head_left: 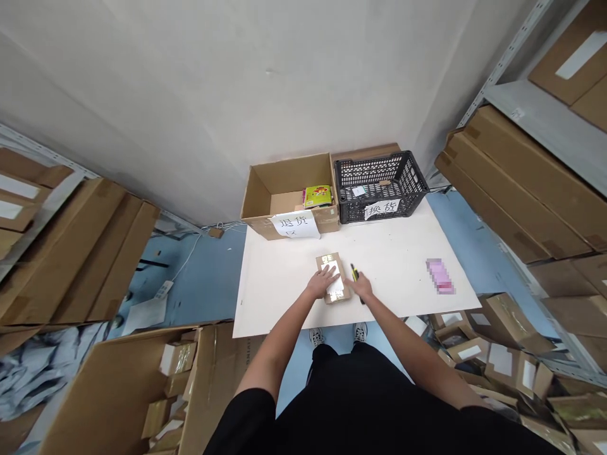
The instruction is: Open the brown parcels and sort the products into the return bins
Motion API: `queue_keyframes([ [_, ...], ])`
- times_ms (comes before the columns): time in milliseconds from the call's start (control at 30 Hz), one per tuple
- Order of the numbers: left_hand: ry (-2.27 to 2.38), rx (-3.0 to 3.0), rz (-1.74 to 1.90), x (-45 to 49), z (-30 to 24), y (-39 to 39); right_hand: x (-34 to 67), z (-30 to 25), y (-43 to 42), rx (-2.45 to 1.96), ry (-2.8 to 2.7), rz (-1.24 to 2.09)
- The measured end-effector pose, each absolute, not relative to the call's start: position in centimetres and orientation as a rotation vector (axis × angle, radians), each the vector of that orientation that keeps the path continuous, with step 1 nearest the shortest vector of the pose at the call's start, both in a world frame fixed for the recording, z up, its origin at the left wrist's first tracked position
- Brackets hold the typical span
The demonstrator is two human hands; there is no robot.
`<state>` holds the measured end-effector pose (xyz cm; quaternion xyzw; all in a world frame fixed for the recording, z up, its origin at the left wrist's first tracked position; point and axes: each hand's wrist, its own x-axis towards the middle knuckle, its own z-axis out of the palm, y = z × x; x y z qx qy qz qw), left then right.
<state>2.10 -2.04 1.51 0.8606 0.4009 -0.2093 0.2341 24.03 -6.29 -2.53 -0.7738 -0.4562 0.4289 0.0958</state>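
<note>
A small brown cardboard parcel (337, 294) with a white label and shiny tape lies flat on the white table (279, 284). My left hand (323, 282) rests on top of it, fingers stretched out over the label. Just to the right of the parcel, my right hand (361, 287) is closed around a black and yellow utility knife (354, 272). The knife's front end points away from me, and I cannot tell whether its blade is out. The right thumb reaches toward the parcel's right edge.
At the table's back stand an open cardboard box (327, 219) holding a yellow-green booklet (317, 196) and a black plastic crate (348, 210), both with handwritten signs. A blurred pink item (440, 276) lies at the right. Boxes of parcels (203, 379) and loose parcels (502, 360) flank me.
</note>
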Motion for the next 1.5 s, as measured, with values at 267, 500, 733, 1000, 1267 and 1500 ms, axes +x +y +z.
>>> queue_keyframes([
  [267, 1.610, 2.148, -0.620, 6.8, -1.1, -5.2, 25.8, -3.1, -4.2, -2.427, -1.313, 1.015],
  [500, 1.665, 2.174, -0.582, 9.2, -3.4, -7.9, 30.4, -2.8, -3.9, -2.145, -1.161, 1.319],
  [733, 1.652, 2.209, -0.640, 8.3, -3.6, -7.0, 31.5, -3.1, -9.7, -2.066, -1.240, 1.558],
  [1000, 1.651, 2.179, -0.685, 8.3, -3.3, -6.6, 30.8, -2.4, -8.1, -2.088, -1.310, 1.565],
  [1267, 1.628, 2.156, -0.735, 8.1, -2.1, -6.5, 31.9, -2.0, -10.6, -2.099, -1.458, 1.641],
  [1500, 1.625, 2.130, -0.723, 8.0, -0.9, -5.3, 34.2, -4.0, -13.0, -2.089, -1.027, 1.654],
])
